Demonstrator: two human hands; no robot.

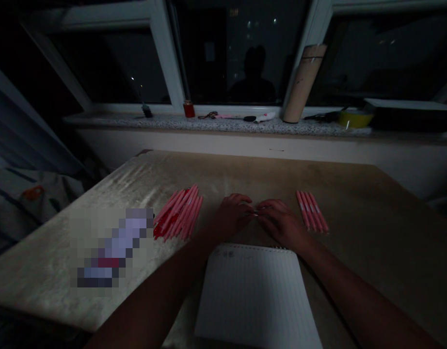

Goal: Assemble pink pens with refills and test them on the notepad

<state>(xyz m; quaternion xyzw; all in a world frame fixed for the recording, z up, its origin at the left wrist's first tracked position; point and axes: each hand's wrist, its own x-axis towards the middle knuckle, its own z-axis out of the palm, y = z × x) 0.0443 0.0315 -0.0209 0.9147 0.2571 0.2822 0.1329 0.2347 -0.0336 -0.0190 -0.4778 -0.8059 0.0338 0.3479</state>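
Above the top edge of the spiral notepad (258, 295), my left hand (235, 213) and my right hand (279, 220) nearly meet, fingers bent and closed. A small pale, shiny thing (256, 212) shows between the fingertips of both; its kind is too dark and hidden to tell. Left of my left hand lies a loose pile of pink pencils (183, 213), partly over something red (166, 224). To the right of my right hand, several pink pencils (312, 211) lie side by side in a neat row. The notepad is open to a lined page with faint writing at its top.
A blurred-out long object (118, 247) lies on the table (100, 203) at left. On the windowsill (172, 121) stand a small red jar (189, 109), a tall tan cylinder (304, 85), a yellow tape roll (355, 118) and a dark box (408, 116). The room is dim.
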